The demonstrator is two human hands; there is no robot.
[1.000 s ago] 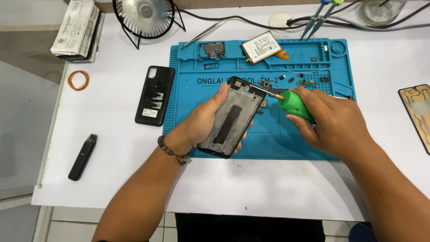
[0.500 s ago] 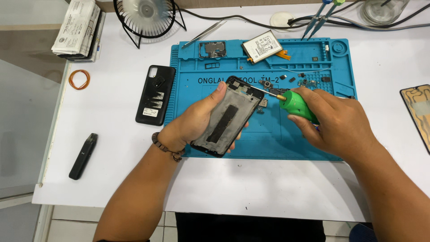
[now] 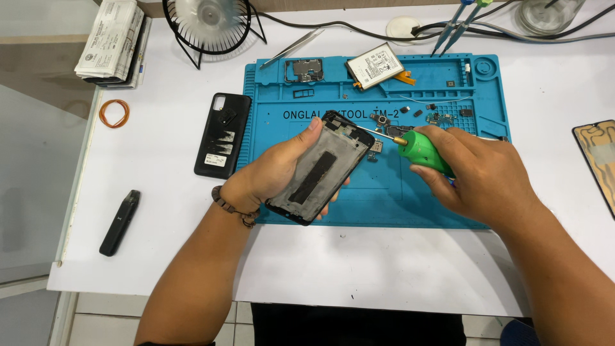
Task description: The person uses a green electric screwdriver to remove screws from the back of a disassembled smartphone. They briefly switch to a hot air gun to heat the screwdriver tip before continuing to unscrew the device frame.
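My left hand grips an opened black phone frame, tilted above the blue repair mat, inner side up. My right hand is closed around a green-handled screwdriver. Its metal tip points left and touches the frame's upper right corner. A braided band sits on my left wrist.
On the mat lie a metal shield plate, a battery and several small parts. A black back cover lies left of the mat. Farther off are a dark pen-shaped device, rubber band, small fan, tweezers and a screen panel.
The frame and my left hand have shifted slightly left and down. The screwdriver stays at the frame's top corner.
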